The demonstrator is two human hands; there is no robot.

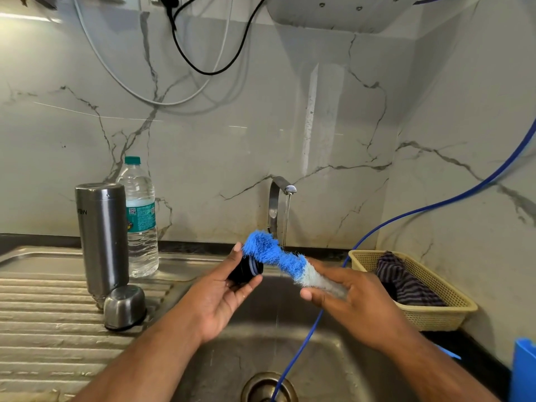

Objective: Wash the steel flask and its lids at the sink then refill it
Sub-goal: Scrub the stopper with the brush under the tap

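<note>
Lid scrub under way
Left hand (pixel 223 291) cups the black lid (pixel 245 269), right hand (pixel 348 297) grips the blue brush (pixel 275 256) against it — steel flask (pixel 103 236) and cap (pixel 124 307) stand left of the hands; refilling remains.

Left of the steel sink basin (pixel 229 355), on the ribbed steel drainboard (pixel 43 314), stand the cylindrical steel flask (pixel 103 236), the domed steel lid (pixel 124 307) toward the basin's front edge and the clear plastic water bottle (pixel 142 224) toward its back. Behind the basin rises the curved steel tap (pixel 274 204); right of it, the beige mesh basket (pixel 429 317) holds a striped cloth (pixel 409 282).
</note>
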